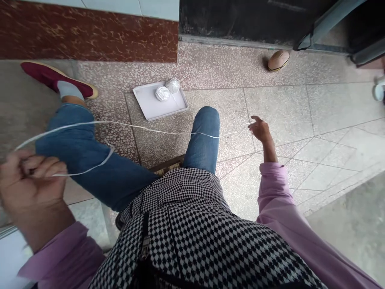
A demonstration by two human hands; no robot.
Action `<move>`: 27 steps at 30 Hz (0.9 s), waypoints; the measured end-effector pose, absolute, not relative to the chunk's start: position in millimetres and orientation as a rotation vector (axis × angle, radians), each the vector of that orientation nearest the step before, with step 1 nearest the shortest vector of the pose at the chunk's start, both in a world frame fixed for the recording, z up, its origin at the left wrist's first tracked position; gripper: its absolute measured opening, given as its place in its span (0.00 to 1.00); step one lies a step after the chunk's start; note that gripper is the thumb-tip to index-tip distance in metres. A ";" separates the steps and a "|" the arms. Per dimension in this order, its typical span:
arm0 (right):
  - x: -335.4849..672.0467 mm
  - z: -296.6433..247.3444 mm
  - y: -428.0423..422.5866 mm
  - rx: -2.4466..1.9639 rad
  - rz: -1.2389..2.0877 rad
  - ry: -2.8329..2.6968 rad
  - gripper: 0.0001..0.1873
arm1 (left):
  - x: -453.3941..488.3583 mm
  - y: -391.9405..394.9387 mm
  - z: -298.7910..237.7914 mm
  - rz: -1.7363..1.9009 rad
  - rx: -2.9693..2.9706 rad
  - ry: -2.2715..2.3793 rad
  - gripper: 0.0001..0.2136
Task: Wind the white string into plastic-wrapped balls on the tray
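A thin white cord (pixel 144 128) runs across my lap, from one hand to the other, over my jeans. My left hand (pixel 34 184) is closed on the cord at the far left, and a loose loop of it hangs beside the fingers. Off to the right, my right hand (pixel 260 130) pinches the cord at its other visible end, with one finger held out. On the floor ahead lies a shallow white tray (pixel 153 108). In its far part are two balls of white cord (pixel 163 93), touching or nearly so.
A brown rounded object (pixel 278 60), perhaps a shoe, lies on the speckled floor (pixel 216 64) near the dark doorway. A red-brown tiled wall base (pixel 120 38) runs along the far left. My leg with a red shoe (pixel 49 76) stretches left. Part of a low seat (pixel 170 165) shows under me.
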State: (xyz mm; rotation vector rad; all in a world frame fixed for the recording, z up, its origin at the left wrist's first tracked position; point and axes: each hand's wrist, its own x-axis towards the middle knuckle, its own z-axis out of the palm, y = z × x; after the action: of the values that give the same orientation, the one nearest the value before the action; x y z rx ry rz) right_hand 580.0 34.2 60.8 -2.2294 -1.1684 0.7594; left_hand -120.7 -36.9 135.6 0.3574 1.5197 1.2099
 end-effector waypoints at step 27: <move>364.0 40.9 71.2 -1.392 1.042 -1.496 0.34 | -29.9 -24.6 86.0 1.129 0.605 1.034 0.17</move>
State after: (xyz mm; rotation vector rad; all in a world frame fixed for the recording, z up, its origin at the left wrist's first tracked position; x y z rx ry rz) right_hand 364.0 71.2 40.9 -1.3918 -1.4957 1.0417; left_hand -29.9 -24.6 86.0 0.6051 1.0341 1.1289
